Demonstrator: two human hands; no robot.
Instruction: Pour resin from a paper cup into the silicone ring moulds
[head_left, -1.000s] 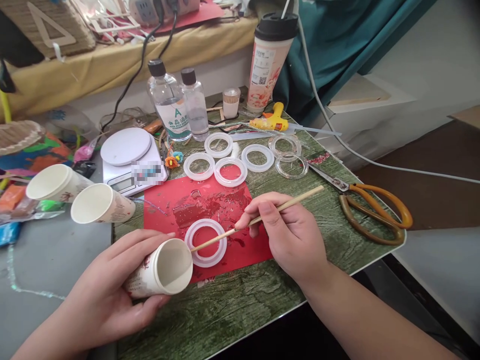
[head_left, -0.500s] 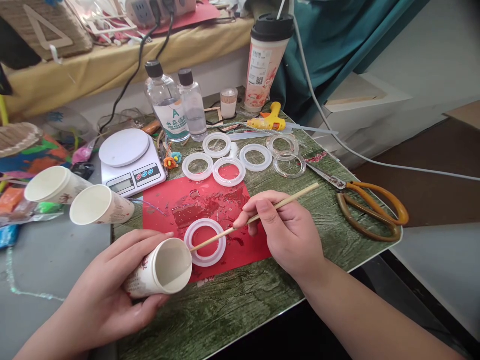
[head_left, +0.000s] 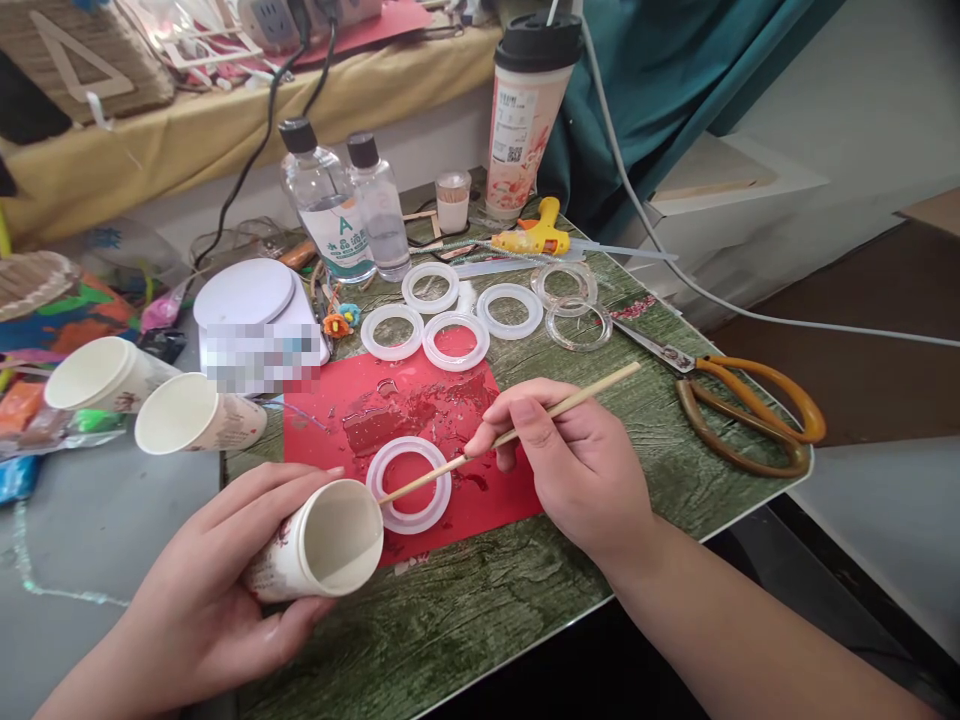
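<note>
The left hand (head_left: 202,570) is wrapped around a paper cup (head_left: 341,540), which it holds tipped over, its open mouth turned toward the right and showing liquid inside. The right hand (head_left: 574,465) pinches a thin wooden stick (head_left: 592,388) between thumb and fingers; the stick slants down to the left, its lower end at the cup's rim and above the edge of a white ring mold (head_left: 441,512). That mold lies on a sheet of red paper (head_left: 514,495), which has glossy wet patches on it, on a green wood-patterned table (head_left: 480,620).

To the left, two more paper cups lie tilted near each other, a front cup (head_left: 176,415) and a back cup (head_left: 97,375). To the right, orange-handled scissors (head_left: 757,400) lie partly open near the table's edge.

Beyond the red paper, four more ring molds (head_left: 510,311) sit close together, one of them partly on the paper, with two clear rings (head_left: 579,325) overlapping beside them. A white scale (head_left: 244,295) stands to their left. Farther back are two black-capped bottles (head_left: 337,225), a small tub of sticks (head_left: 453,205), a yellow glue gun (head_left: 536,235) and a tall lidded drink cup (head_left: 521,130).
</note>
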